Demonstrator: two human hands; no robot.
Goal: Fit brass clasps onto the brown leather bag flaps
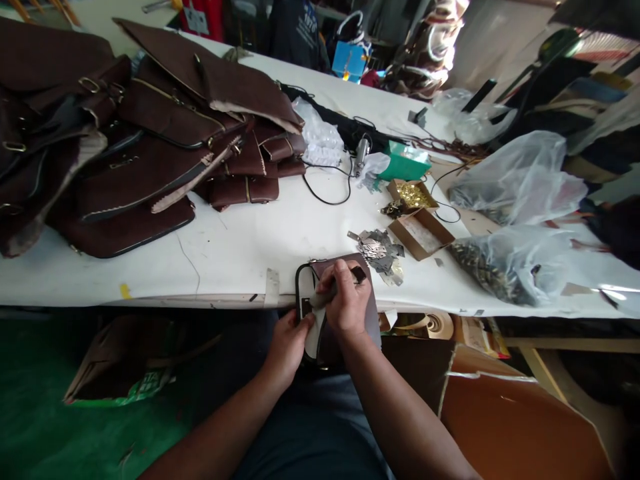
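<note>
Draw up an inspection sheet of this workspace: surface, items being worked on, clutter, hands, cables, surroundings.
Surface: white table, a yellow scrap near its front edge.
Things in hand: brown piece with a pale panel, partly past the table edge; dark-ended tool.
Clutter: heaped brown bags, loose metal plates, small open boxes, clear plastic bags.
Grip: left hand on the brown piece; right hand closed round the tool, its working tip unclear.
Cables: black cord looped on the table.
Surroundings: green floor, large cardboard box lower right.
</note>
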